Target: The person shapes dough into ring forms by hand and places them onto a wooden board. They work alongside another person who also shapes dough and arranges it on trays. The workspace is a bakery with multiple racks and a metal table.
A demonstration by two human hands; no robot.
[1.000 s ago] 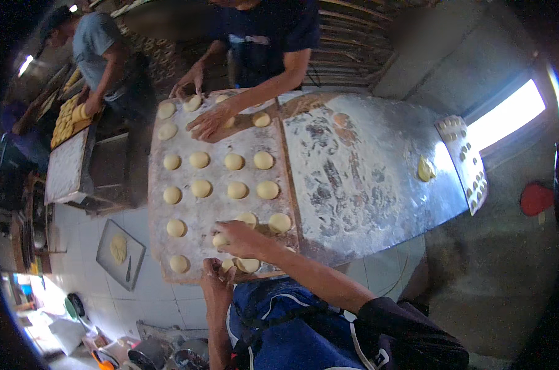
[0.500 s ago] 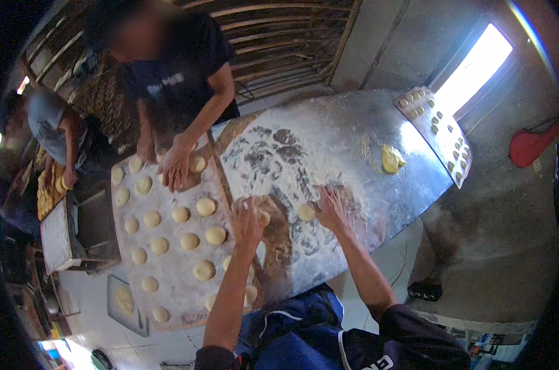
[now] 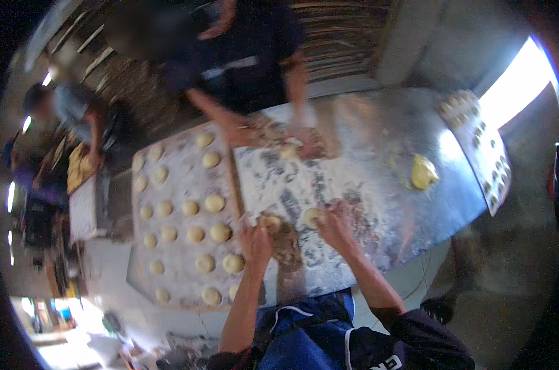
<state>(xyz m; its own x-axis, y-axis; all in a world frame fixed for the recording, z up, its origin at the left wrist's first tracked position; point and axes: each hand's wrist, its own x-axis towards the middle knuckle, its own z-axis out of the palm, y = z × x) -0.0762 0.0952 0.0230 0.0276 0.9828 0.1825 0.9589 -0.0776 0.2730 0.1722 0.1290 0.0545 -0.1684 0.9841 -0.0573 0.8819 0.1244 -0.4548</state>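
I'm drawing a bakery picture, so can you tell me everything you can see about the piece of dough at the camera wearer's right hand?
The dough piece is pale yellow and roundish, looks smooth and soft, and shows no separate parts. It lies on the flour-dusted part of the metal-looking table. The right hand covers its right side, and the fingers seem to touch it; its left side shows. The picture is too blurry to tell whether flour sticks to it.

Dough balls (image 3: pixel 195 234): 20 on board (image 3: pixel 184 171), 2 at wearer's hands (image 3: pixel 256 240); yellow lumps (image 3: pixel 424 172): 1.
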